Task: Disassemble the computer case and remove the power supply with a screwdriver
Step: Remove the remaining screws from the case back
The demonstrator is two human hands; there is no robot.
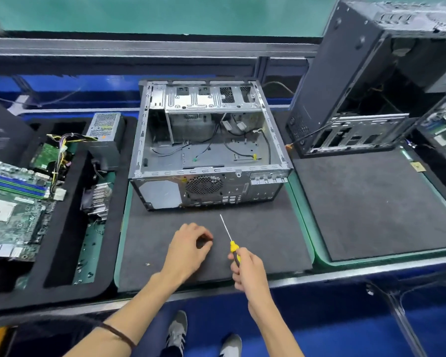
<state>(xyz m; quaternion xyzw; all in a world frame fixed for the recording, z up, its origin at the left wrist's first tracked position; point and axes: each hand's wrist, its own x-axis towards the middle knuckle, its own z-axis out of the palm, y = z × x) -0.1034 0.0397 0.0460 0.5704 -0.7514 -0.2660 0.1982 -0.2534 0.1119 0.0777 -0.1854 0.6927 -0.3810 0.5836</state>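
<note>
Fingertips of the left hand (189,244) curl round something dark, too small to make out. Just beside it the right hand (245,269) grips a screwdriver (231,243), shaft aimed at the computer case (209,145) lying open beyond both hands. Left of the case stands the power supply (106,137).

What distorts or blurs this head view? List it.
Head view: wide-angle lens bends the workbench rail and tilts the black tower at right; top corners smear; light is even and soft, glare only on the open case metal; the left hand is slightly motion-blurred.
</note>
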